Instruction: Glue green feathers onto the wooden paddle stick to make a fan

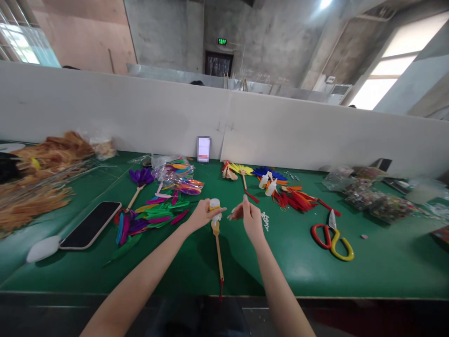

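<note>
In my left hand (202, 214) is a small white glue bottle (214, 204) with a yellow label, its nozzle pointing down at the head of a wooden stick (219, 252). The stick lies on the green table, a red cord at its near end. My right hand (249, 215) is raised just right of the bottle, fingers apart, and I see nothing in it. Small white beads (265, 221) lie beside it on the table.
Scissors (332, 236) lie at right, and a phone (91, 225) at left. Coloured feathers (159, 210), a purple feather fan (141, 177), red feathers (300, 200) and two glue bottles (271, 188) are spread beyond my hands. A white partition (157, 112) stands behind.
</note>
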A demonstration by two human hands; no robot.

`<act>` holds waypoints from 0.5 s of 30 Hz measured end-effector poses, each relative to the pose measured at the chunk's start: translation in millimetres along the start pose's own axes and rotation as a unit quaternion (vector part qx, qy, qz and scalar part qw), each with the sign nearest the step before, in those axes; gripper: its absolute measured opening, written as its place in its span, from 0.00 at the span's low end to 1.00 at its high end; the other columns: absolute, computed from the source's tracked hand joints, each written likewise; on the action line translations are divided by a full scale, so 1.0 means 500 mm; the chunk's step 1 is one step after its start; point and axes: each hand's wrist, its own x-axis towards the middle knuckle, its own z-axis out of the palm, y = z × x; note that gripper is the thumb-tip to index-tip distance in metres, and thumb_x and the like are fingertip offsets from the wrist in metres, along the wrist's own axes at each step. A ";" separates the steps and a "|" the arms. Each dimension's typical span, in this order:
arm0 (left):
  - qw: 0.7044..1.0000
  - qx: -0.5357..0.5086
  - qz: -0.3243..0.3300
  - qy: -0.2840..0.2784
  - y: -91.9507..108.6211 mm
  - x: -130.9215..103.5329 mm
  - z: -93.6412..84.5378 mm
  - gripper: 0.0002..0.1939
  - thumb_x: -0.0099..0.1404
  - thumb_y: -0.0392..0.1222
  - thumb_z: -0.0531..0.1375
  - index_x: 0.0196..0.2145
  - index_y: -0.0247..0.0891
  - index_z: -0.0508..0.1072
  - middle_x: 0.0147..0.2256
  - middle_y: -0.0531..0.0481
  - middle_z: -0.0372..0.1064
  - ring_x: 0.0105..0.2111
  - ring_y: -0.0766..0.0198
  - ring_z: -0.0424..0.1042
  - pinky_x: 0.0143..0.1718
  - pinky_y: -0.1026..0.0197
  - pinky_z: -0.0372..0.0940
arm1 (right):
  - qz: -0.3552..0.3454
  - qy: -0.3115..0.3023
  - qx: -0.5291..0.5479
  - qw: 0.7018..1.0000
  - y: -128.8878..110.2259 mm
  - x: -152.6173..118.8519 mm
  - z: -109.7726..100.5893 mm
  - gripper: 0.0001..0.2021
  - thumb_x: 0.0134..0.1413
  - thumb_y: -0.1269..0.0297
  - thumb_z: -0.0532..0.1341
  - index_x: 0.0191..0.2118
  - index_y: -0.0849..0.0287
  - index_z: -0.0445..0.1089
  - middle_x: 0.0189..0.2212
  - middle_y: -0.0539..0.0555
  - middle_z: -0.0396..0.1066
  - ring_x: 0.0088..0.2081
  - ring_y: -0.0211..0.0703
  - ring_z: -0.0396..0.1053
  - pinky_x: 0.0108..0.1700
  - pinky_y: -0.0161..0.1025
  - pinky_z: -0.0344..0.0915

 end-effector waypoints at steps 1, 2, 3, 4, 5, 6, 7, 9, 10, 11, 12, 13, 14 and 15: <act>1.000 0.008 0.003 0.003 -0.002 0.002 0.002 0.20 0.59 0.55 0.59 0.23 0.34 0.72 0.22 0.50 0.71 0.22 0.65 0.68 0.27 0.65 0.61 | -0.007 -0.003 -0.012 1.000 0.006 0.003 0.001 0.23 0.55 0.43 0.53 0.24 0.57 0.69 0.20 0.53 0.72 0.25 0.43 0.72 0.29 0.39 0.68; 1.000 0.018 0.006 0.008 -0.004 0.004 0.005 0.20 0.58 0.55 0.59 0.23 0.34 0.72 0.22 0.50 0.70 0.22 0.65 0.67 0.26 0.65 0.60 | -0.015 -0.012 -0.022 1.000 0.010 0.006 0.004 0.21 0.54 0.44 0.55 0.28 0.57 0.72 0.27 0.55 0.75 0.31 0.45 0.73 0.34 0.40 0.69; 0.999 0.027 0.009 0.013 -0.006 0.007 0.007 0.20 0.58 0.55 0.59 0.23 0.34 0.72 0.21 0.51 0.69 0.22 0.65 0.66 0.26 0.65 0.59 | -0.024 -0.027 -0.031 0.999 0.014 0.008 0.008 0.18 0.52 0.46 0.58 0.34 0.56 0.73 0.34 0.56 0.76 0.38 0.46 0.73 0.40 0.40 0.68; 0.999 0.038 0.012 0.019 -0.008 0.010 0.010 0.20 0.58 0.55 0.59 0.22 0.34 0.71 0.21 0.51 0.67 0.23 0.65 0.65 0.26 0.65 0.59 | -0.032 -0.047 -0.038 0.998 0.016 0.010 0.013 0.18 0.49 0.48 0.62 0.40 0.55 0.73 0.42 0.56 0.74 0.45 0.48 0.71 0.45 0.41 0.67; 0.998 0.048 0.015 0.023 -0.010 0.013 0.013 0.19 0.58 0.55 0.59 0.21 0.35 0.71 0.21 0.51 0.66 0.23 0.66 0.64 0.26 0.65 0.58 | -0.038 -0.071 -0.043 0.996 0.019 0.012 0.020 0.20 0.46 0.51 0.65 0.44 0.54 0.72 0.47 0.55 0.72 0.49 0.49 0.68 0.49 0.42 0.65; 0.998 0.058 0.019 0.026 -0.011 0.016 0.015 0.19 0.57 0.54 0.60 0.20 0.35 0.70 0.21 0.52 0.65 0.23 0.66 0.63 0.26 0.65 0.58 | -0.042 -0.095 -0.048 0.993 0.021 0.013 0.027 0.22 0.44 0.53 0.67 0.46 0.53 0.71 0.49 0.55 0.71 0.51 0.49 0.67 0.51 0.42 0.64; 0.997 0.066 0.023 0.026 -0.011 0.018 0.016 0.18 0.56 0.53 0.60 0.20 0.35 0.69 0.21 0.52 0.64 0.24 0.66 0.63 0.27 0.65 0.58 | -0.043 -0.116 -0.052 0.991 0.023 0.015 0.035 0.22 0.44 0.54 0.67 0.47 0.54 0.71 0.50 0.55 0.70 0.51 0.49 0.67 0.51 0.43 0.64; 0.996 0.078 0.032 0.020 -0.010 0.021 0.016 0.15 0.56 0.50 0.60 0.21 0.35 0.70 0.22 0.52 0.64 0.25 0.65 0.63 0.28 0.64 0.58 | -0.043 -0.145 -0.057 0.987 0.029 0.018 0.050 0.19 0.47 0.55 0.65 0.46 0.55 0.72 0.49 0.55 0.71 0.48 0.49 0.69 0.49 0.43 0.66; 0.996 0.081 0.035 0.016 -0.009 0.021 0.014 0.14 0.56 0.48 0.60 0.22 0.35 0.70 0.22 0.52 0.64 0.25 0.65 0.63 0.28 0.64 0.58 | -0.044 -0.151 -0.058 0.986 0.031 0.020 0.057 0.18 0.49 0.56 0.63 0.46 0.56 0.72 0.49 0.56 0.71 0.48 0.49 0.70 0.49 0.43 0.66; 0.996 0.084 0.038 0.011 -0.007 0.021 0.012 0.12 0.57 0.47 0.60 0.23 0.35 0.70 0.23 0.51 0.65 0.26 0.64 0.64 0.29 0.63 0.59 | -0.045 -0.152 -0.060 0.986 0.034 0.021 0.062 0.18 0.51 0.56 0.62 0.47 0.57 0.72 0.48 0.56 0.72 0.48 0.49 0.70 0.49 0.43 0.66; 0.995 0.086 0.041 0.006 -0.005 0.020 0.009 0.11 0.57 0.46 0.59 0.24 0.35 0.71 0.24 0.50 0.66 0.27 0.63 0.65 0.30 0.63 0.59 | -0.047 -0.150 -0.063 0.986 0.036 0.022 0.067 0.18 0.51 0.57 0.62 0.47 0.58 0.71 0.48 0.56 0.72 0.48 0.49 0.69 0.50 0.43 0.66; 0.995 0.086 0.044 -0.003 -0.002 0.020 0.006 0.11 0.58 0.45 0.59 0.24 0.36 0.72 0.25 0.50 0.67 0.29 0.62 0.66 0.32 0.63 0.60 | -0.049 -0.146 -0.065 0.986 0.038 0.023 0.071 0.18 0.52 0.57 0.61 0.48 0.58 0.71 0.48 0.57 0.72 0.49 0.49 0.69 0.50 0.43 0.66; 0.995 0.086 0.048 -0.013 0.000 0.020 0.004 0.10 0.58 0.45 0.59 0.25 0.36 0.72 0.26 0.49 0.69 0.30 0.62 0.67 0.33 0.62 0.61 | -0.052 -0.141 -0.068 0.986 0.039 0.024 0.074 0.19 0.52 0.57 0.61 0.49 0.58 0.71 0.48 0.57 0.72 0.49 0.49 0.69 0.50 0.43 0.66; 0.995 0.087 0.051 -0.024 0.001 0.020 0.002 0.09 0.58 0.44 0.59 0.25 0.36 0.73 0.27 0.49 0.70 0.31 0.61 0.68 0.35 0.62 0.61 | -0.054 -0.136 -0.070 0.987 0.041 0.024 0.077 0.19 0.52 0.56 0.61 0.49 0.58 0.70 0.48 0.57 0.72 0.48 0.49 0.69 0.49 0.43 0.66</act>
